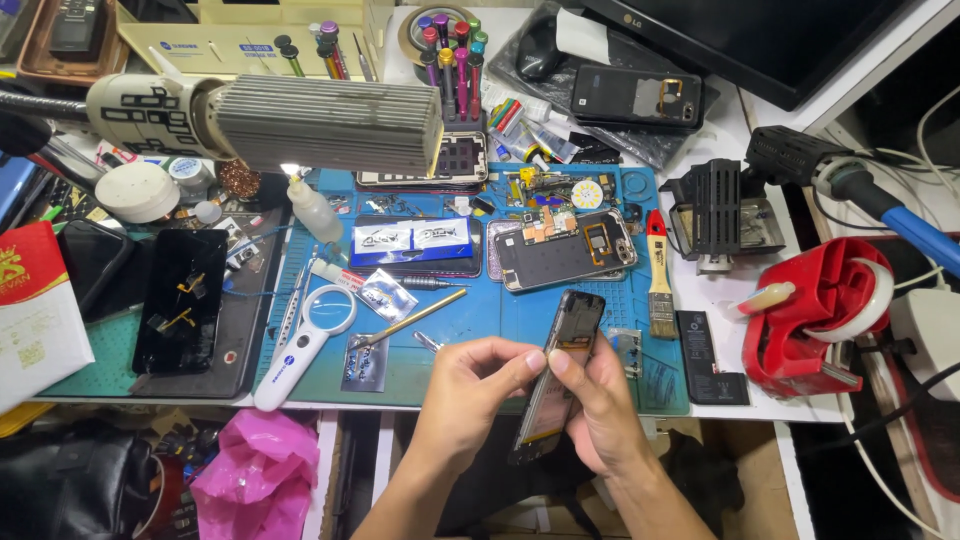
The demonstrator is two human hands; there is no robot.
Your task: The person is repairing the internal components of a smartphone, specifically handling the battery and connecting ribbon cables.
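Lower centre of the frame: both hands hold an opened phone frame (556, 375) edge-on, tilted, its top end over the near edge of the blue work mat (480, 330). The right hand (600, 405) cradles the frame from behind and below, fingers curled around its lower half, forefinger pressed on its edge. The left hand (470, 385) meets it from the left, thumb and forefinger pinched together at the frame's edge near mid-height; whether something small sits between those fingertips cannot be told.

On the mat, centre of the frame, lies a second opened phone (565, 250) with its circuit board exposed. Just left of it lies a phone with white labels on its back (415, 245). A red-handled brush (658, 275) lies at the mat's right edge. A white magnifying glass (305, 345) rests at lower left of the mat, with a brass-handled tool (410, 320) beside it. A ribbed lamp head (325, 125) hangs at upper left. A red tape dispenser (820, 315) stands at right.
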